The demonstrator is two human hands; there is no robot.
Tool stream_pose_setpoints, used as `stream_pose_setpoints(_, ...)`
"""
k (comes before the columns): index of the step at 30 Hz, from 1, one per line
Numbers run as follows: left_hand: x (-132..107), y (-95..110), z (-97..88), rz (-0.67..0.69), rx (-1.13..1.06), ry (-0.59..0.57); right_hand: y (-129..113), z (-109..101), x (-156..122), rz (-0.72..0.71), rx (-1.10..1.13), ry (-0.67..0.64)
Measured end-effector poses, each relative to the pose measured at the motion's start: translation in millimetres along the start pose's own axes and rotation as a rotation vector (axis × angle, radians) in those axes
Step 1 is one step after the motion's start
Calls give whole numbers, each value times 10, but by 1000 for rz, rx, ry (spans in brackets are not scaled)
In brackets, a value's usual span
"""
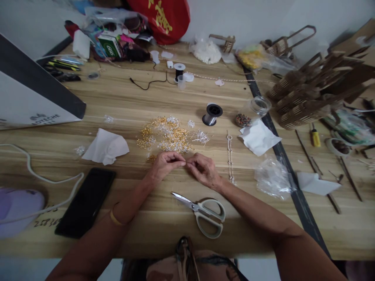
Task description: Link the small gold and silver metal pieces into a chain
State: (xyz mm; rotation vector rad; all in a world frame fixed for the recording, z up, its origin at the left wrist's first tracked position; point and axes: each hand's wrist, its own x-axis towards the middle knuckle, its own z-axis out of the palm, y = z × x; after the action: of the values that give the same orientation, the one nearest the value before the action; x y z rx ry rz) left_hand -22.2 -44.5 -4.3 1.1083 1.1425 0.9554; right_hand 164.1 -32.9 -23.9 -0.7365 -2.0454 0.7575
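Note:
My left hand [165, 165] and my right hand [203, 169] meet fingertip to fingertip at the near edge of a pile of gold and silver beads [174, 136]. Both are closed in a pinch; whatever lies between the fingers is too small to make out. Right of the pile lie some thin silver pins [200, 136]. A beaded silver chain [230, 160] is stretched out beyond my right hand. Below the hands, scissors [202, 212] with pale handles rest on the wooden table, blades slightly apart. A spool of silver wire [212, 115] stands behind the pile.
A black phone [86, 203] lies at left beside a white cable [43, 179]. Crumpled white paper [106, 146] flanks the pile. At right are a tipped clear jar [260, 106], a plastic bag [272, 177] and stacked brown wooden pieces [301, 93]. A large box [35, 89] borders the left.

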Motion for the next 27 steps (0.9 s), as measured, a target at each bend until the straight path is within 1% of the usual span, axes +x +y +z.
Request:
stream_pose_setpoints(6,-1,11,-6,-12,11,-2,3,-1,2,12,10,0)
stream_pose_setpoints(13,7,30,1,32,96,15,-9,-6,-8,63,-3,2)
stream_pose_setpoints(18,-1,12,2,122,171,83,-53,-18,1,138,10,37)
stream_pose_setpoints(22,-12,-41,2,210,240,111,-75,-26,22,132,4,98)
stream_pose_setpoints(24,-17,-61,12,274,306,118,-68,-20,19,137,20,86)
stream_pose_setpoints(27,-24,-80,32,391,396,112,-37,-1,-7,133,35,22)
